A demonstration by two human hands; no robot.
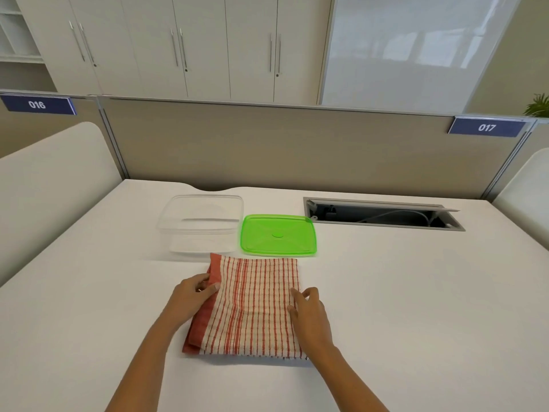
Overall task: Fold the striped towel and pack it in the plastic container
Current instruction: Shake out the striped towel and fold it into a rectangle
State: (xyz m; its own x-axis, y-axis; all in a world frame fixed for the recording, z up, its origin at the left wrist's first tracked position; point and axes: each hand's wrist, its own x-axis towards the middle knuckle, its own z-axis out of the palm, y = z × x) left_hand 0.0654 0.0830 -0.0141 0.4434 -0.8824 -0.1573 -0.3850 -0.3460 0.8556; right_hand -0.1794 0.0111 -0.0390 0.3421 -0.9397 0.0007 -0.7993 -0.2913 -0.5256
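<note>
The red-and-cream striped towel (252, 304) lies folded into a thick rectangle on the white table, near the front. My left hand (193, 295) pinches the towel's left edge between thumb and fingers. On the towel's right edge my right hand (310, 313) rests flat with fingers spread. Just behind the towel stands the clear plastic container (202, 224), open and with nothing inside. Its green lid (277, 234) lies flat on the table to the container's right.
An open cable slot (383, 214) is cut into the table at the back right. A beige partition (267, 144) runs along the table's far edge. White rounded dividers stand at both sides.
</note>
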